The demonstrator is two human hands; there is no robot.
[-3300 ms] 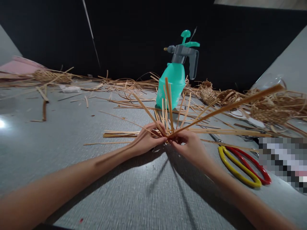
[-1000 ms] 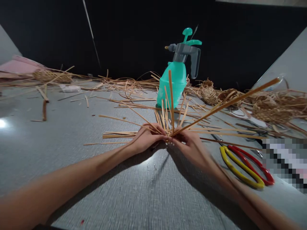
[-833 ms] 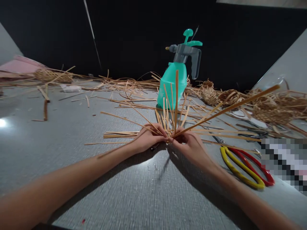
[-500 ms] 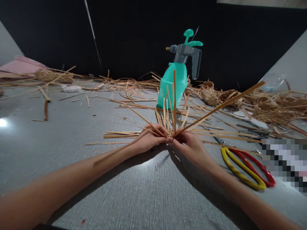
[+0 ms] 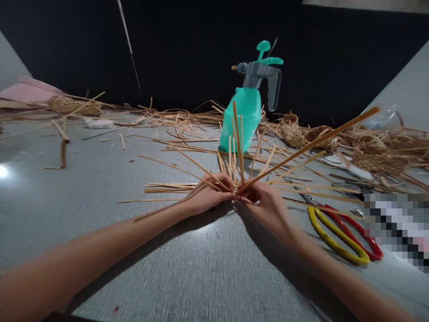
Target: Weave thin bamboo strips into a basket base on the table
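Observation:
My left hand [image 5: 211, 193] and my right hand [image 5: 263, 201] meet at the middle of the table, their fingertips pinching a small weave of thin bamboo strips [image 5: 238, 138]. The free ends fan upward and out to both sides. One longer, darker strip [image 5: 311, 145] slants up to the right from between my right thumb and fingers. On the left, pale strips stick out past my left hand. My fingers hide most of the woven centre.
A green spray bottle [image 5: 241, 118] stands behind the weave. Scissors with yellow and red handles [image 5: 338, 237] lie right of my right hand. Woven pieces [image 5: 382, 154] and loose strips line the back of the grey table [image 5: 201, 277]. A pink item [image 5: 30, 91] is at far left.
The long dark strip at my right hand has swung slightly higher, its tip farther right. The upright strips lean more to the left, and a strip now spreads out left above my left hand.

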